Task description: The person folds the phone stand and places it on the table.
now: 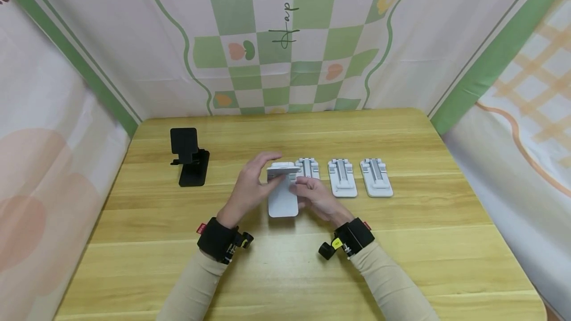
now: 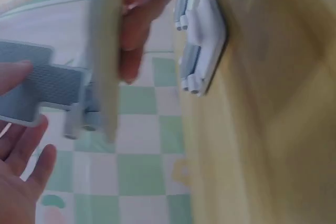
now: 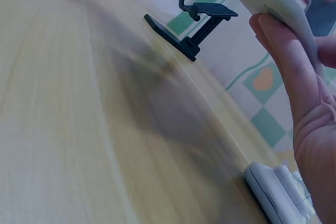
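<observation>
A white folding phone stand [image 1: 283,202] is held above the table, its support plate [image 2: 39,80] swung up from the base. My right hand [image 1: 318,196] grips the base by its edge, thumb on one face and fingers on the other, as the right wrist view shows. At the support plate is my left hand [image 1: 252,182], with the thumb on one face and the fingers behind it. Just beyond my right hand lies a folded white phone stand [image 1: 308,167], partly hidden by that hand.
Two more folded white phone stands [image 1: 342,178] lie in the row to the right. An unfolded black phone stand [image 1: 192,160] stands at the back left of the wooden table [image 1: 285,281]. Behind the table hangs a green-checked cloth [image 1: 276,63].
</observation>
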The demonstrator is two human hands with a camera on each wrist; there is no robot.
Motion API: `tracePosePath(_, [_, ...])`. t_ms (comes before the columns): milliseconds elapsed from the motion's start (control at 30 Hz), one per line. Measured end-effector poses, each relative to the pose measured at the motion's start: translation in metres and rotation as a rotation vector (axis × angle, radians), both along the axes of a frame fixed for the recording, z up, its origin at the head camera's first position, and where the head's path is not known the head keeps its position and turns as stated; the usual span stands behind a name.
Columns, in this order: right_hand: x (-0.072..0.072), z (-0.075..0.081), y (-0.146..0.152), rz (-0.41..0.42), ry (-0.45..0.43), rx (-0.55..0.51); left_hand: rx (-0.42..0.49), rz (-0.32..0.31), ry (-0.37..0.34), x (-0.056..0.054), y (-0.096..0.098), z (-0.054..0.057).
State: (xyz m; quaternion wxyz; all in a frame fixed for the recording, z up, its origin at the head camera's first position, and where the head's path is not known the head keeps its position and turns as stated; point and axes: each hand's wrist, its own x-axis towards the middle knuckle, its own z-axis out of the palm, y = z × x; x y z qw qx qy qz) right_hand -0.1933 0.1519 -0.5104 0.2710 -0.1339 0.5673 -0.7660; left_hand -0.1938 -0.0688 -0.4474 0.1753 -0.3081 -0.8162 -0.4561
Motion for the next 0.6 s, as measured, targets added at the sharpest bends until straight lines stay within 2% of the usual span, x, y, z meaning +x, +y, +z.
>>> tracePosePath(200, [-0.001,-0.001,0.001,-0.008,0.009,0.028,-0.074,0.05,0.242,0.007,0.0,0.02])
tracePosePath(333, [-0.001,0.0,0.001,-0.019,0.011,0.036,-0.17,0.071,0.364,0.011,0.002,0.033])
tracePosePath(467, [-0.002,0.0,0.001,-0.02,0.013,0.04,-0.251,0.073,0.381,0.015,0.004,0.04])
tracePosePath(600, [-0.003,-0.001,0.001,-0.026,0.005,0.042,-0.263,0.064,0.349,0.018,0.005,0.042])
